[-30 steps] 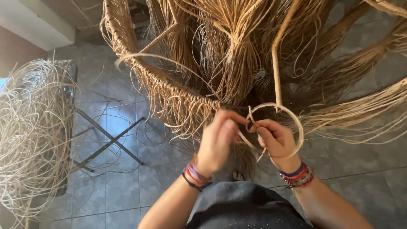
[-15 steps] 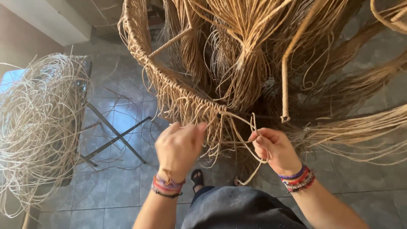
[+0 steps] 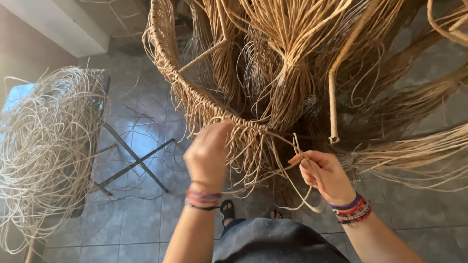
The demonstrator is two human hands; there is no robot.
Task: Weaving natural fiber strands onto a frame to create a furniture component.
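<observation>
Your left hand (image 3: 208, 155) was raised to the woven rim (image 3: 195, 95), its fingers bunched together against the strands hanging there; motion blur hid whether they were pinched on one, so I could not tell. Your right hand (image 3: 323, 173) sat to the right and a little nearer, thumb and fingers clamped on a thin strand (image 3: 287, 165) that ran left toward the rim and looped down below the hand.

The frame (image 3: 273, 63) filled the far side of the scene, a big rattan structure with thick bundles of loose fibre hanging from it and fanning out to the right. A wrapped rod (image 3: 336, 92) hung down just right of centre, ending above and just beside your right hand.

On the left, well apart from both hands, a heap of coiled cane (image 3: 46, 151) rested on a folding stand (image 3: 131, 160) over the tiled floor (image 3: 141, 229).

Beaded bracelets (image 3: 352, 210) circled your right wrist, and more circled the left.
</observation>
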